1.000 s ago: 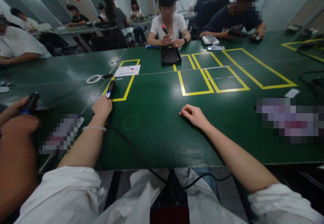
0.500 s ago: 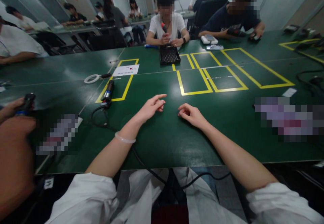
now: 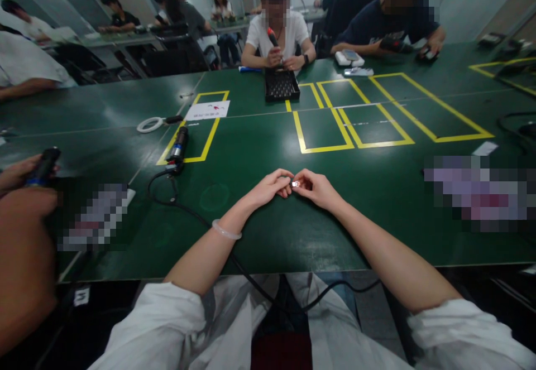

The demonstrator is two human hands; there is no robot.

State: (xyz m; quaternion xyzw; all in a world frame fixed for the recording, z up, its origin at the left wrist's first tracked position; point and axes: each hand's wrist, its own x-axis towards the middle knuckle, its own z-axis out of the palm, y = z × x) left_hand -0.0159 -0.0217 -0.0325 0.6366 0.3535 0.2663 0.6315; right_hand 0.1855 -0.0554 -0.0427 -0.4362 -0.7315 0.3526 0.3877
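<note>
Above the near middle of the green table [image 3: 251, 236], my two hands meet fingertip to fingertip. My right hand [image 3: 316, 187] is closed, thumb and fingers pinching a small shiny piece [image 3: 295, 183] too small to name. Against it from the left rests my left hand [image 3: 272, 187], its fingers curled; whether they grip the piece too or something else, I cannot make out. A pale bracelet [image 3: 226, 230] circles my left wrist.
A black cylindrical tool [image 3: 179, 145] with a blue band lies in a yellow taped frame, its cable [image 3: 184, 212] running under my left arm. A sheet of paper [image 3: 208, 110] lies behind it. Opposite, a person works over a black tray [image 3: 282, 86]. Another person's hand [image 3: 27, 172] is at left.
My left hand has moved right to meet my right hand, its outstretched index finger now curled in. A small shiny piece now shows between the hands.
</note>
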